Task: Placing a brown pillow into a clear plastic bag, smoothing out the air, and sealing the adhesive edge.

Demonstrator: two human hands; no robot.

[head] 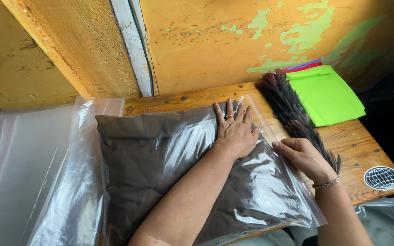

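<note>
head view: the left hand [235, 131] presses flat, fingers spread, on a clear bag [270, 191] holding dark brown cloth [151, 155] on the wooden desk [356, 150]. the right hand [303, 157] pinches the bag's open edge beside a feather duster [288, 107].

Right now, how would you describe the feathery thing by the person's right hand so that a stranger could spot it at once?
Start at the wooden table against the peeling orange wall. Along its right part, between the clear plastic bag with the dark pillow and the folded bright green cloth, lies a feather duster. It is the only fluffy thing there: a long plume of dark brown feathers running past the right hand.
</note>
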